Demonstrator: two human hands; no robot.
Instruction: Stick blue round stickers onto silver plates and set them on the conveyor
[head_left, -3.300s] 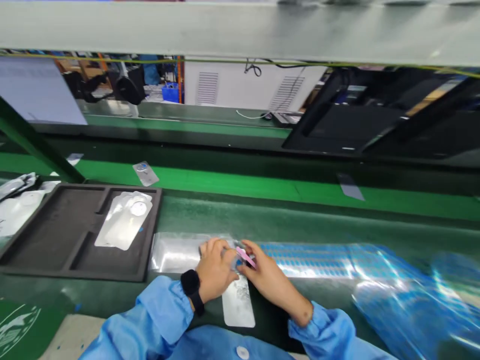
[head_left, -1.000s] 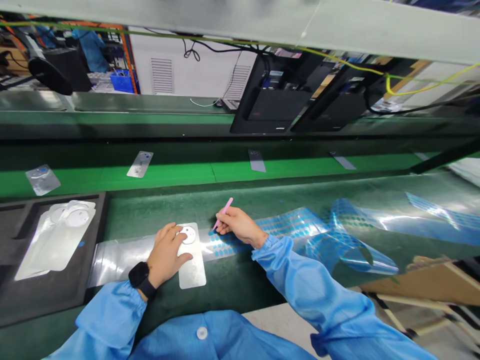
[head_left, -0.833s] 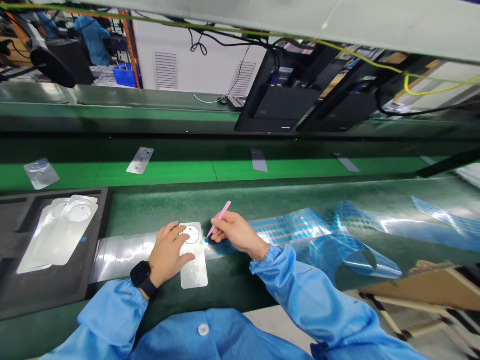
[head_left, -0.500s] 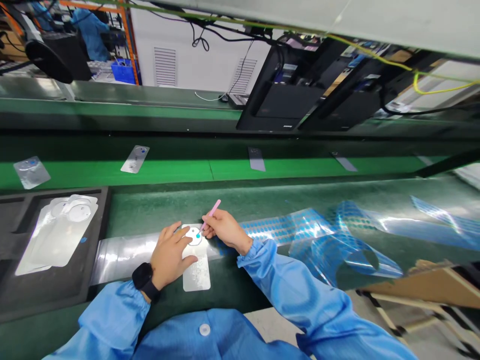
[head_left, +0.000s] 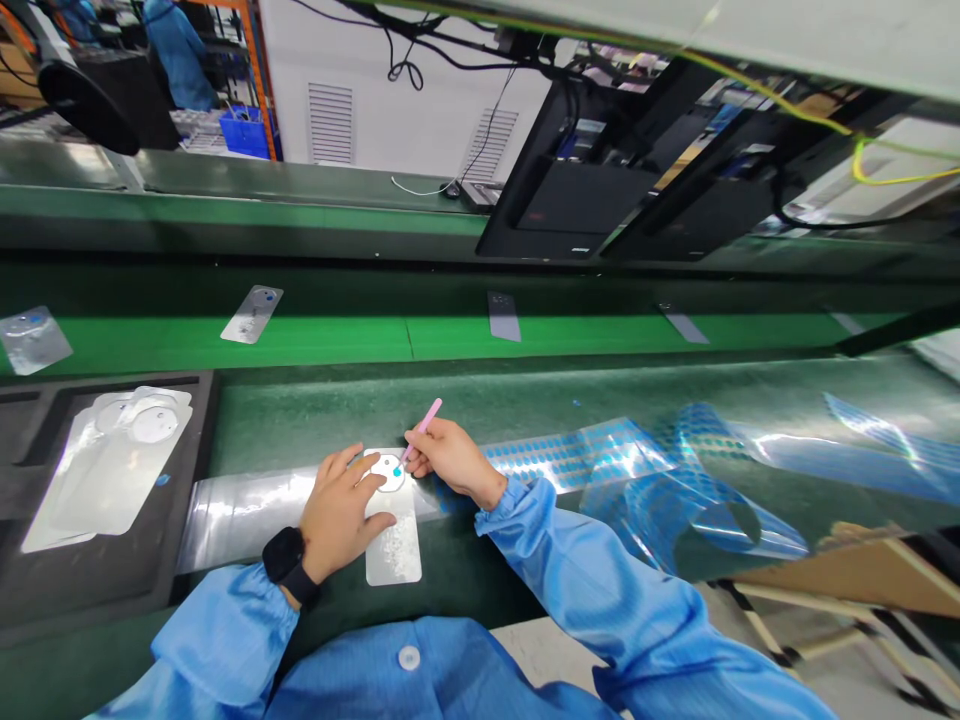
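In the head view, the left hand [head_left: 341, 515] lies spread flat, open, pressing a silver foil card [head_left: 393, 545] against the green worktop [head_left: 300, 420], with the card's white round disc [head_left: 388, 473] just beside the fingertips. The right hand [head_left: 450, 460] pinches pink tweezers [head_left: 424, 425], their tip carrying a small blue dot [head_left: 397, 471] over the disc. Right of the hands lies a clear sheet of blue dots [head_left: 577, 455]; left of them, a black foam tray [head_left: 191, 450] holds foil pouches [head_left: 112, 470].
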